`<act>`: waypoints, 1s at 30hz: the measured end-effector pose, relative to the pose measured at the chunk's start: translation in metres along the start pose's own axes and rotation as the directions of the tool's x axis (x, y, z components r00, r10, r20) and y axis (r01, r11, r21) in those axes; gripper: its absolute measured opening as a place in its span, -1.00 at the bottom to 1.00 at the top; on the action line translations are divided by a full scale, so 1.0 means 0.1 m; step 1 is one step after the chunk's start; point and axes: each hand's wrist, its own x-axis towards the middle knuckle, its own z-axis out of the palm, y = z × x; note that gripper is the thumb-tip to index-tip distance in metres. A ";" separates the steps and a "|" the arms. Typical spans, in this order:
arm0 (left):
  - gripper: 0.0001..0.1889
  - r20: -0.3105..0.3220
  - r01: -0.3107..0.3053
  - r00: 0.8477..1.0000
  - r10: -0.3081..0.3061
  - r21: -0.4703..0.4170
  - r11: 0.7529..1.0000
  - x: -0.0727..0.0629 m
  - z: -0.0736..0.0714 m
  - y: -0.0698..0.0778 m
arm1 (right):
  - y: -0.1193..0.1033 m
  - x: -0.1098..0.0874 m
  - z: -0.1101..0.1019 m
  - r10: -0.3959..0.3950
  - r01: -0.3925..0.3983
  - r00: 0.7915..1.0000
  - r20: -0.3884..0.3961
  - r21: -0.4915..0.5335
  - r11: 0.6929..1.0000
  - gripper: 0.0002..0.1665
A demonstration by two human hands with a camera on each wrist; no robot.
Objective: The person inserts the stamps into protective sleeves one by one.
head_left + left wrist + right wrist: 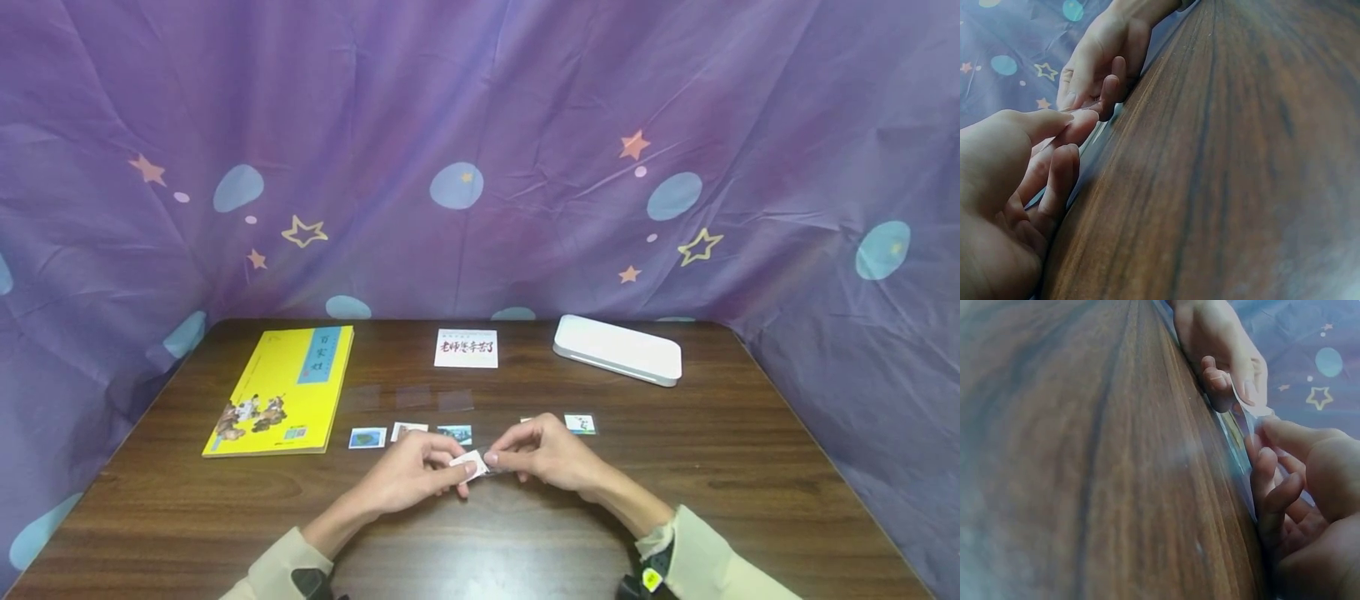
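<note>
Between thumb and fingers my left hand (416,471) pinches a small white-faced stamp (470,466), seen as a thin pale sheet (1239,400) in the right wrist view. Close by on the right, my right hand (551,454) pinches the edge of a clear plastic sleeve (491,471) against the stamp; how far the stamp sits inside it I cannot tell. Beyond the hands lie a blue-green picture stamp (367,437), a reddish one (408,429) partly behind the left hand, and another bluish one (455,433). A stamp with a green picture (580,424) lies beyond the right hand.
Several clear sleeves (456,401) lie in a row behind the stamps. A yellow book (281,400) is at the left. Farther back are a white card with red writing (466,348) and a white flat case (617,348). A purple curtain (480,250) hangs behind the wooden table (480,558).
</note>
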 end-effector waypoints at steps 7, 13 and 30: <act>-0.81 -0.001 -0.005 1.000 0.005 0.013 1.000 0.00 -0.01 0.00 | 0.00 0.00 0.00 -0.010 0.010 1.000 0.001 -0.008 1.000 -0.84; -0.76 -0.013 -0.012 1.000 0.012 -0.009 1.000 0.01 0.00 -0.02 | 0.00 0.00 -0.02 -0.031 0.031 0.999 0.034 -0.011 0.999 -0.82; -0.86 0.016 0.017 1.000 -0.017 0.005 1.000 0.00 0.00 -0.01 | 0.01 0.01 0.00 0.001 -0.003 0.999 0.045 0.045 0.999 -0.81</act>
